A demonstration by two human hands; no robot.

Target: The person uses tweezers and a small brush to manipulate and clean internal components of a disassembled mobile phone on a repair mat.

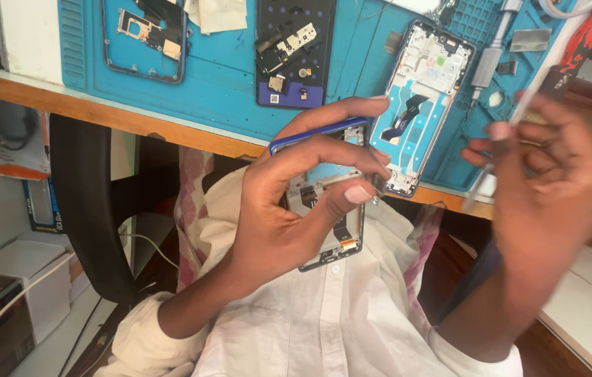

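1. Holding a stripped phone frame (331,202) clear of the worktop (226,77), above the lap, the left hand (289,202) has its grip closed on the frame: fingers arched over the blue upper edge, thumb pressed against the inner face near the middle.
2. The right hand (554,181) is motion-blurred. Its grip appears closed around a slim pale tool (519,119) (tweezers or a spudger; the blur prevents a firmer call), held just beside the frame and not touching it.
3. Handling judgement: the frame looks light and thin, stiff along its metal rim but prone to twist across the open middle. The exposed boards and the flex cable (341,234) near its lower end appear fragile.
4. Recommended hold: by the long side rails or the corners, never on the flex or connectors. The smooth blue rim is likely slippery, so an opposed pinch across the width is safer than a one-edge hold.
5. Surroundings: a blue repair mat covers the worktop and carries a second opened phone frame (425,91) directly behind the held one, a dark phone back with loose parts (289,49), a third frame (146,35) at the upper left, and a metal-handled screwdriver (488,63).
6. Below the hands lies the person's pale shirt (324,314).
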